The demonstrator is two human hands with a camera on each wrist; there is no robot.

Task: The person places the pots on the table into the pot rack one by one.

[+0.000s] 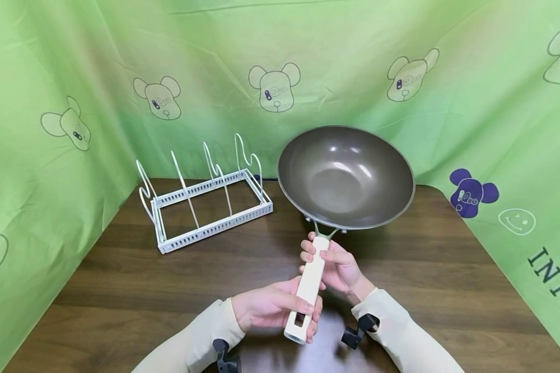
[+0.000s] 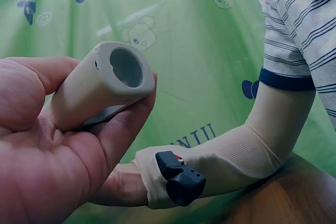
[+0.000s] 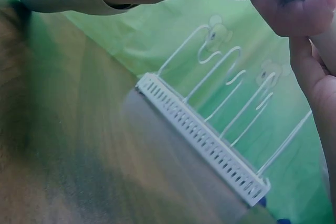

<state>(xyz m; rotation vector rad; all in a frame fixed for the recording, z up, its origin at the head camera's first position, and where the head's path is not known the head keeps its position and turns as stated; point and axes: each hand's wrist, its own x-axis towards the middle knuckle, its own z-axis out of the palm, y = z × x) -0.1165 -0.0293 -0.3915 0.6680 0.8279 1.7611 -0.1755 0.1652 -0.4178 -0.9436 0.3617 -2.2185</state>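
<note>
A wok (image 1: 338, 181) with a dark grey-brown inside and a long cream handle (image 1: 311, 274) is held up over the table, its bowl tilted toward the head camera. My left hand (image 1: 277, 305) grips the handle near its end, thumb across the top by the hanging slot. Higher up, close to the metal bracket, my right hand (image 1: 340, 267) holds the same handle with fingers wrapped round it. In the left wrist view the hollow end of the handle (image 2: 126, 66) shows between thumb and fingers. The wok's bowl is out of sight in both wrist views.
To the left of the wok, a white wire rack (image 1: 214, 228) with upright loops and a slotted frame stands on the brown wooden table (image 1: 158, 305). A green curtain (image 1: 214, 62) printed with bear heads encloses the back and sides. Each sleeve carries a black wrist camera (image 1: 354, 334).
</note>
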